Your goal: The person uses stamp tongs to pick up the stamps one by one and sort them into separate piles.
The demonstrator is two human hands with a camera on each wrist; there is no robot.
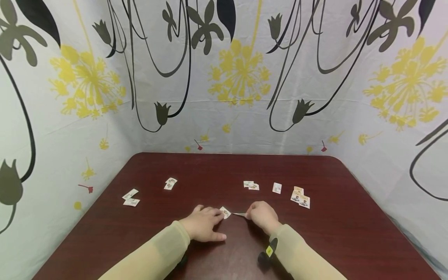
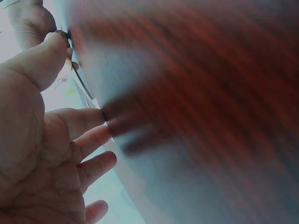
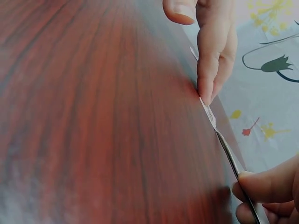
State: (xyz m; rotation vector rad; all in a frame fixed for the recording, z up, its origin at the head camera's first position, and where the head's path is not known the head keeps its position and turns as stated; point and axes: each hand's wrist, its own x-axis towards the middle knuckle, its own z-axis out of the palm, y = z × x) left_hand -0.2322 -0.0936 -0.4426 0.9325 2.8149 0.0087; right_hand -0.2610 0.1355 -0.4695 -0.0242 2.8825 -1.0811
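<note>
My left hand lies over the table with its fingers spread, and fingertips touch the edge of a small white printed card. Its palm and outstretched fingers show in the left wrist view. To the right of the card, my right hand pinches thin metal tweezers between thumb and fingers. They lie nearly flat, their narrow tip at the card's right corner. Whether the tip grips the card or only touches it, I cannot tell.
On the dark red-brown table, overlapping card pairs lie at the far left, back left and back middle. A single card and a small card cluster lie to the right. Patterned cloth surrounds the table.
</note>
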